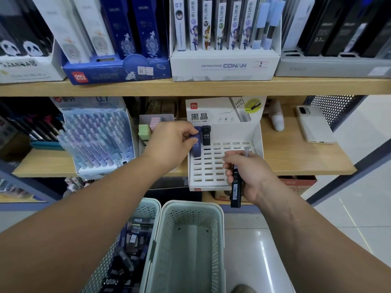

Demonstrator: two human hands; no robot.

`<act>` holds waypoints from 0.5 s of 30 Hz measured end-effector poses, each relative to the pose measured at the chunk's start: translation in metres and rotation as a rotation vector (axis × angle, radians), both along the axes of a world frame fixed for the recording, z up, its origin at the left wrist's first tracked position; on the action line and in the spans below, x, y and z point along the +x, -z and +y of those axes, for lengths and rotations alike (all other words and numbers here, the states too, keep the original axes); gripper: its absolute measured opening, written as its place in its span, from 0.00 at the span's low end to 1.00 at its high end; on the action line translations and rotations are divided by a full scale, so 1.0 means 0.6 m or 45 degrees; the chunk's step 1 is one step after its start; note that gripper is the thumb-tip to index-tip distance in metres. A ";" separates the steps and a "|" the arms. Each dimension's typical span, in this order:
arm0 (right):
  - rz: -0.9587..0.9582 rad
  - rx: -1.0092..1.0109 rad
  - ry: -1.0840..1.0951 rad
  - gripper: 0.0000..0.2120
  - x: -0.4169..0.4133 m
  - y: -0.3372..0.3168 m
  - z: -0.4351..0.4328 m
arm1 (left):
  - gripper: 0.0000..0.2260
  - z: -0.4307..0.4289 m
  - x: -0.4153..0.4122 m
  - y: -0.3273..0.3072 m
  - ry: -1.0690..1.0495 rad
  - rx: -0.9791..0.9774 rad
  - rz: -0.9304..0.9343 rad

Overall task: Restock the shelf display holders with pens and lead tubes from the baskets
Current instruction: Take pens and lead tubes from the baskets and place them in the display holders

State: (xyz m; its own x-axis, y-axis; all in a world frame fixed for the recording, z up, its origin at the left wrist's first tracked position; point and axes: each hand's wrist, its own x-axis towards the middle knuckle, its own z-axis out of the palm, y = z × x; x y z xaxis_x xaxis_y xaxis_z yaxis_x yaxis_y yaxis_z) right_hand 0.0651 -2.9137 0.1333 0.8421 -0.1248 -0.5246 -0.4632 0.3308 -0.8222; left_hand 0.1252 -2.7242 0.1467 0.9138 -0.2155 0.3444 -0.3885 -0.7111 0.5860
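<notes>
A white slotted lead display holder (213, 166) stands on the middle wooden shelf. One black lead tube (206, 135) sits upright in its back row. My left hand (171, 142) pinches a blue-purple lead tube (196, 148) at the holder's back-left slots. Lower right, over the holder's front corner, my right hand (245, 172) grips black lead tubes (236, 189), whose ends hang below the fist. Below, the left green basket (148, 210) holds several lead tubes, and the right green basket (190, 240) shows only its bare bottom.
A pen display (97, 140) full of pastel pens stands left of the holder. A white phone (314, 124) lies on the shelf at right. Boxed pen displays (224, 39) fill the upper shelf. Glossy floor tiles (349, 208) stretch to the right.
</notes>
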 end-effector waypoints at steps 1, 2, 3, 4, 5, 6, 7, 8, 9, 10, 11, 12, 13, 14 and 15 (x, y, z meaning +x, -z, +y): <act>-0.001 0.010 0.007 0.05 0.000 -0.001 0.000 | 0.06 0.001 0.000 -0.001 -0.004 0.008 0.006; -0.006 0.021 0.015 0.05 0.001 -0.001 0.000 | 0.06 0.002 0.000 -0.001 -0.006 0.020 0.007; -0.012 0.033 0.026 0.05 0.001 -0.001 0.000 | 0.06 0.002 0.000 -0.001 -0.003 0.030 0.003; -0.017 0.044 0.039 0.05 0.002 0.000 0.000 | 0.06 0.002 0.000 -0.001 0.005 0.034 -0.004; -0.020 0.054 0.051 0.05 0.002 0.001 0.000 | 0.06 0.002 -0.001 -0.001 0.016 0.037 -0.007; -0.021 0.065 0.063 0.04 0.003 0.001 0.000 | 0.07 0.001 -0.002 -0.001 0.032 0.046 -0.010; -0.022 0.079 0.072 0.04 0.003 0.001 0.000 | 0.07 0.001 -0.003 0.000 0.049 0.072 -0.014; -0.023 0.099 0.084 0.04 0.003 0.001 0.000 | 0.07 0.001 -0.004 0.001 0.065 0.115 -0.027; -0.025 0.124 0.098 0.04 0.004 0.000 0.000 | 0.07 0.000 -0.006 0.003 0.079 0.168 -0.054; -0.025 0.155 0.115 0.03 0.004 -0.001 0.000 | 0.08 0.000 -0.008 0.005 0.090 0.228 -0.095; -0.025 0.193 0.136 0.04 0.004 -0.002 0.000 | 0.08 -0.001 -0.009 0.006 0.097 0.293 -0.137; -0.027 0.239 0.162 0.04 0.005 -0.004 0.000 | 0.08 -0.003 -0.012 0.006 0.097 0.363 -0.177; -0.030 0.294 0.192 0.04 0.006 -0.005 0.000 | 0.09 -0.004 -0.015 0.005 0.089 0.427 -0.220; -0.033 0.358 0.224 0.04 0.006 -0.007 0.001 | 0.08 -0.005 -0.020 0.003 0.077 0.464 -0.274; -0.039 0.420 0.255 0.05 0.006 -0.010 0.001 | 0.07 -0.005 -0.025 0.001 0.062 0.456 -0.327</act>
